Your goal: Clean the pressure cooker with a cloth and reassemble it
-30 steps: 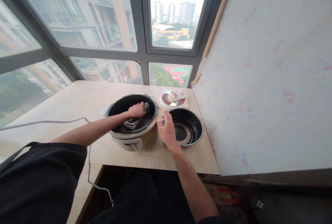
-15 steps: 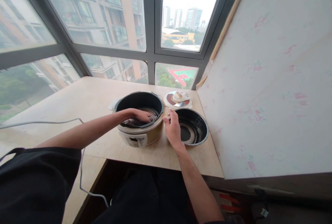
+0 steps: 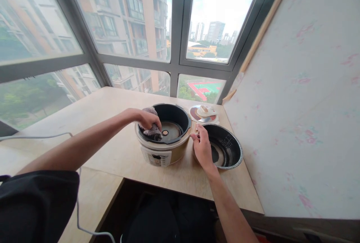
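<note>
A white and gold electric pressure cooker point(image 3: 180, 153) stands uncovered, with its dark inside and a round metal base showing. My left hand point(image 3: 147, 119) is closed on a greyish-brown cloth point(image 3: 154, 132), bunched against the inner left wall and rim of the cooker. On the cooker's right side, my right hand point(image 3: 203, 147) has its fingers closed round the side handle point(image 3: 194, 127), which they partly hide. Just right of that hand sits the black inner pot point(image 3: 234, 155), with a worn ring on its bottom.
The cooker's lid point(image 3: 197, 114) lies behind the inner pot. A grey cord point(image 3: 78, 205) runs over the left of the wooden ledge point(image 3: 112, 153). Windows point(image 3: 135, 21) rise behind, and a papered wall point(image 3: 295, 123) bounds the right side.
My left hand has brought the cloth from the cooker's bottom up to its left wall and rim, uncovering the metal base. My right hand stays at the handle. The view has shifted.
</note>
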`<state>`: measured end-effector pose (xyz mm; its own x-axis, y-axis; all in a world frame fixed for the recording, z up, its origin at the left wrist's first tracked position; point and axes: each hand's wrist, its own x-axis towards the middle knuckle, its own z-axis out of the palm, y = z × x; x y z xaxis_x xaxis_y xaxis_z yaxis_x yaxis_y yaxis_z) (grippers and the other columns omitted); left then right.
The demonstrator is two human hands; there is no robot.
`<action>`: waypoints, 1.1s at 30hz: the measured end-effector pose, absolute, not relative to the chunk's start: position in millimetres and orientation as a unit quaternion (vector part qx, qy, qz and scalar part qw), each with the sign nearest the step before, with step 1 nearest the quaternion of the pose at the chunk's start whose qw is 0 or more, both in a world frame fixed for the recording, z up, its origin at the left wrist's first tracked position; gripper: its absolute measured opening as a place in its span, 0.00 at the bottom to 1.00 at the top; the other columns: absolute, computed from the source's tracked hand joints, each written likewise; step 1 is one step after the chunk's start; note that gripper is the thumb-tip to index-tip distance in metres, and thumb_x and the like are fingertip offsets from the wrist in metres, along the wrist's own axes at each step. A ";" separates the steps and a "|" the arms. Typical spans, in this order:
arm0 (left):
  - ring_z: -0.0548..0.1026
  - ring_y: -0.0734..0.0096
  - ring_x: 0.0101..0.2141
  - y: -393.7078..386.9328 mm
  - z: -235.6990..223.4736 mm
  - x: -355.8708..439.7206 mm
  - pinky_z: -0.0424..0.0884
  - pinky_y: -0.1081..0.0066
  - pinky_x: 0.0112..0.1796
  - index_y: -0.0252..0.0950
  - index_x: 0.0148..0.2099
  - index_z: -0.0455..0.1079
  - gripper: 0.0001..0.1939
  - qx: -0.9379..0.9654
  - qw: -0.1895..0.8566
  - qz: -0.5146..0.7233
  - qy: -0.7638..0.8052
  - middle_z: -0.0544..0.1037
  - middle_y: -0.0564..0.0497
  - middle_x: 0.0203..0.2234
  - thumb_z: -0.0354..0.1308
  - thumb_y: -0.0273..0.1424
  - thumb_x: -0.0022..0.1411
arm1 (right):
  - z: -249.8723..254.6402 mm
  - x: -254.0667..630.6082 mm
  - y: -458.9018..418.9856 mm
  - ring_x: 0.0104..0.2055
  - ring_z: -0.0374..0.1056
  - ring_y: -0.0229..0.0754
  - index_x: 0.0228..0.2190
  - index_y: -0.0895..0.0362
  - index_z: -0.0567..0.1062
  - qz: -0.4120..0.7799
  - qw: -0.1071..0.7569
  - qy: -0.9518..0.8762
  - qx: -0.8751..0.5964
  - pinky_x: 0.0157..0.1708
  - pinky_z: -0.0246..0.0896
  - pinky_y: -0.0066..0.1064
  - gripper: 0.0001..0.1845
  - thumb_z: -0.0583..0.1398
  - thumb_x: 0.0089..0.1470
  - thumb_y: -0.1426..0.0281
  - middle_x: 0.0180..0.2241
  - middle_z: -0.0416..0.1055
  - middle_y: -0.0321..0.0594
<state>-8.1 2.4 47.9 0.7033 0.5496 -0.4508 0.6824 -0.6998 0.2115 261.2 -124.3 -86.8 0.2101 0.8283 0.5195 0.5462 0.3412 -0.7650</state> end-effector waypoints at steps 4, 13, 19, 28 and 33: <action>0.76 0.67 0.49 11.1 41.9 -15.7 0.66 0.75 0.52 0.44 0.55 0.79 0.37 0.941 0.134 -0.150 0.274 0.82 0.55 0.51 0.52 0.15 0.44 | -87.5 263.2 -123.5 0.64 0.63 0.53 0.59 0.55 0.69 0.128 0.542 -0.620 -0.553 0.58 0.66 0.48 0.24 0.56 0.66 0.58 0.62 0.66 0.53; 0.73 0.63 0.53 34.8 18.3 2.5 0.58 0.66 0.59 0.48 0.56 0.77 0.28 0.975 -0.051 -0.078 0.202 0.79 0.49 0.53 0.58 0.19 0.58 | -89.3 266.3 -122.1 0.64 0.63 0.54 0.59 0.57 0.69 0.107 0.535 -0.634 -0.549 0.59 0.66 0.49 0.25 0.55 0.66 0.58 0.61 0.66 0.54; 0.73 0.59 0.49 44.8 -0.5 35.5 0.62 0.62 0.53 0.46 0.54 0.77 0.21 0.972 -0.075 -0.070 0.209 0.79 0.43 0.48 0.54 0.22 0.64 | -91.6 266.1 -120.0 0.64 0.63 0.53 0.59 0.57 0.68 0.087 0.533 -0.641 -0.545 0.59 0.66 0.49 0.24 0.55 0.67 0.58 0.61 0.66 0.55; 0.73 0.53 0.48 31.9 -24.9 76.8 0.67 0.63 0.45 0.34 0.57 0.72 0.24 0.960 0.003 -0.090 0.264 0.76 0.36 0.51 0.52 0.19 0.59 | -91.1 262.2 -126.0 0.65 0.61 0.51 0.62 0.55 0.65 0.042 0.522 -0.656 -0.543 0.63 0.60 0.51 0.24 0.53 0.69 0.60 0.61 0.64 0.55; 0.73 0.56 0.53 20.7 -23.2 82.6 0.65 0.66 0.54 0.36 0.61 0.68 0.33 0.960 0.098 -0.081 0.248 0.74 0.42 0.56 0.54 0.17 0.52 | -93.6 263.0 -123.5 0.66 0.60 0.50 0.62 0.54 0.64 0.043 0.519 -0.656 -0.547 0.62 0.62 0.49 0.24 0.52 0.70 0.60 0.61 0.63 0.54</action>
